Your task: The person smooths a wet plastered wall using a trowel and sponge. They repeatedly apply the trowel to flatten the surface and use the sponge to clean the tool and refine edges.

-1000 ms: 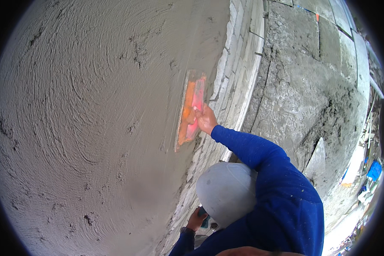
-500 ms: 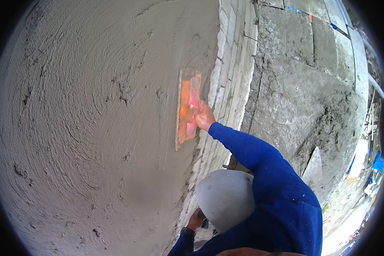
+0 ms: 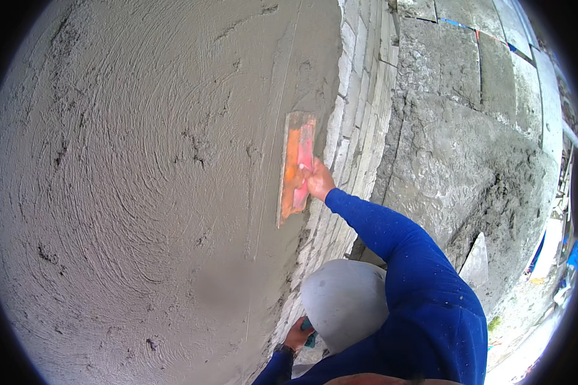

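Fingers (image 3: 309, 174) of the right hand (image 3: 318, 181) are clenching the handle of an orange plaster float (image 3: 297, 168), pressing its flat face against the wet grey plaster. That float is standing upright, long edge vertical, just left of the wall's corner edge (image 3: 337, 128), where the plastered face (image 3: 141, 192) is meeting a band of bare pale blocks (image 3: 359, 122). Its right edge is lying near that corner, while its left edge is facing a broad sweep of swirled, ridged plaster running well away to the left, above and below. A thin straight line in the plaster is running down from above the float's top and continuing below it.

From the hand, a blue sleeve (image 3: 392, 244) is stretching back down and to the right toward the shoulder. Below it, a rounded grey shape (image 3: 343, 301) is sitting beside the wall. The left hand (image 3: 297, 335), low at the bottom edge and wearing a dark wrist strap, is curling around something small and teal (image 3: 308, 340); how tightly it is gripping I cannot tell.

Right of the blocks, a rough grey concrete surface (image 3: 469, 160) is spreading out, streaked with spilled mortar, with a pale pointed slab (image 3: 475, 263) lying on it.
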Available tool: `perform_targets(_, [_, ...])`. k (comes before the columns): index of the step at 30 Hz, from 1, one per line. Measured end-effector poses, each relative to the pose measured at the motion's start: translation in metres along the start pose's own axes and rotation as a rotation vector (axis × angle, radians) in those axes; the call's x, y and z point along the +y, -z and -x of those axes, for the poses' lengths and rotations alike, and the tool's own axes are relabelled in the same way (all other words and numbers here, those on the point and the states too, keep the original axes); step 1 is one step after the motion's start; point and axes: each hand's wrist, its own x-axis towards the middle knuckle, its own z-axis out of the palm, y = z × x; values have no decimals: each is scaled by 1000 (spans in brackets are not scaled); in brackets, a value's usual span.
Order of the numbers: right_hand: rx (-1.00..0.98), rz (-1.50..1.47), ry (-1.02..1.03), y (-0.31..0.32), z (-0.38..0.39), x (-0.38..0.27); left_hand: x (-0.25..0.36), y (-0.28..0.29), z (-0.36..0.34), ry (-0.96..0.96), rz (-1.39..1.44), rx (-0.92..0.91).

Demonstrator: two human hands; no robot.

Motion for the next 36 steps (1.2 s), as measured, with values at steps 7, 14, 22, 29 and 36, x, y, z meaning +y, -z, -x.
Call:
perform_targets(7, [188,153,170,34,-121,-86,7,7,21,82,81,51])
perform_targets(14, [152,-30,-158,45,-108,11,0,8,14,91,-97,-6])
perform_targets(22, [-130,-35,-134,-39,82,4,-10,5,-21,-86,-67,-44])
perform_targets(29, [106,-153,16,33,-92,-29,-2,13,9,71,-11,46])
perform_targets(36, [26,-138,-333,12,-5,49,-73,-9,4,89,-44,-13])
